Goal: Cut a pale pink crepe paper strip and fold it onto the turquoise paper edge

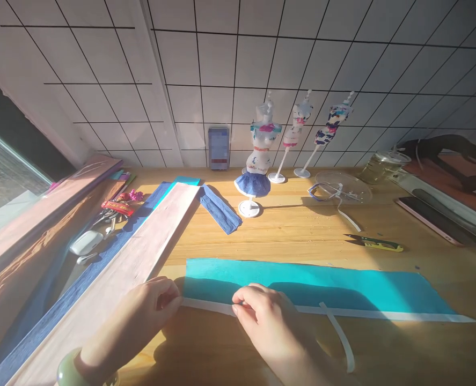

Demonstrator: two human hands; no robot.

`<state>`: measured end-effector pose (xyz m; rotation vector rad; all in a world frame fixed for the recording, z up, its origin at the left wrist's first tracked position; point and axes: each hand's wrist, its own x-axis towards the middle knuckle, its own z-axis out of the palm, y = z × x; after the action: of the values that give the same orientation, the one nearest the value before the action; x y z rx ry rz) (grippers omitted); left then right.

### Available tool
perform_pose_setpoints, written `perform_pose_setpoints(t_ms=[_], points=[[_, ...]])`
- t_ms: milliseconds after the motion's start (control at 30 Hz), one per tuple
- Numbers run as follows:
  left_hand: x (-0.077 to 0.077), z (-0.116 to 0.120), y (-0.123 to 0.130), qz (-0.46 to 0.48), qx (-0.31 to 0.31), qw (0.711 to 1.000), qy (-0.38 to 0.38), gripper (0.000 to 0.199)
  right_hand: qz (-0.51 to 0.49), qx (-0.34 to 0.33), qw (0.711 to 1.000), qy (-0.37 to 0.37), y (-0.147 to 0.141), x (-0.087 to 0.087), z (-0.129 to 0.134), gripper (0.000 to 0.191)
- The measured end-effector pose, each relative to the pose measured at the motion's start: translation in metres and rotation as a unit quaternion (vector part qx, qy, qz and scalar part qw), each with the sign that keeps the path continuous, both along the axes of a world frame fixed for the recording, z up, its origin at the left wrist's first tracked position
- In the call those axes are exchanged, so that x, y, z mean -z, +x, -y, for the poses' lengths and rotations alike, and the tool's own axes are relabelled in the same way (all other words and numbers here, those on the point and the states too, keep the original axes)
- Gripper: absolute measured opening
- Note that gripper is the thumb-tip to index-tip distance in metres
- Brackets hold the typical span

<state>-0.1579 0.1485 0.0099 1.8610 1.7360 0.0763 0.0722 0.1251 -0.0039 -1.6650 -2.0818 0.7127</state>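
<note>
A long teal sheet (302, 276), paper or thin fabric, lies flat in front of me. A narrow white strip (382, 315), which looks like tape, runs along its near edge. My left hand (147, 305) is closed, its fingertips pinched at the strip's left end. With thumb and index finger pressed together, my right hand (265, 316) pinches the strip a little farther right and hides part of it. A loose white strip piece (340, 338) lies right of that hand, its upper end touching the sheet's edge. A green bangle (69, 369) circles my left wrist.
Pink (141, 252) and blue folded lengths lie at left beside an earbud case (86, 242). Behind stand a mannequin in a blue skirt (253, 184), two more mannequins, and a phone (219, 149). Yellow thread snips (376, 244), glasses (326, 190) and another phone (429, 221) lie right.
</note>
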Motion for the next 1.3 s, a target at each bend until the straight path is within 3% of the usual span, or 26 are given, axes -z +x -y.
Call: perform_pose_setpoints(t_ms=[233,400,533,867,1300], points=[[0.009,0.000,-0.002,0.015,-0.009,1.000,0.013,0.025,0.016,-0.021,0.999,0.039,0.002,0.002,0.002,0.013],[0.004,-0.002,-0.001,0.018,-0.005,1.000,-0.011,0.026,0.051,-0.022,0.997,0.054,0.004,0.000,0.002,0.013],[0.001,-0.003,0.002,0.018,-0.009,1.000,-0.018,0.027,0.067,-0.018,0.997,0.039,0.004,-0.001,0.001,0.016],[0.013,-0.004,-0.001,0.020,-0.019,1.000,-0.006,0.028,0.089,0.012,0.996,-0.029,0.003,-0.005,-0.002,0.018],[0.018,-0.005,-0.002,0.029,-0.020,0.999,0.028,0.025,0.077,0.026,0.996,-0.034,0.004,0.000,-0.004,0.018]])
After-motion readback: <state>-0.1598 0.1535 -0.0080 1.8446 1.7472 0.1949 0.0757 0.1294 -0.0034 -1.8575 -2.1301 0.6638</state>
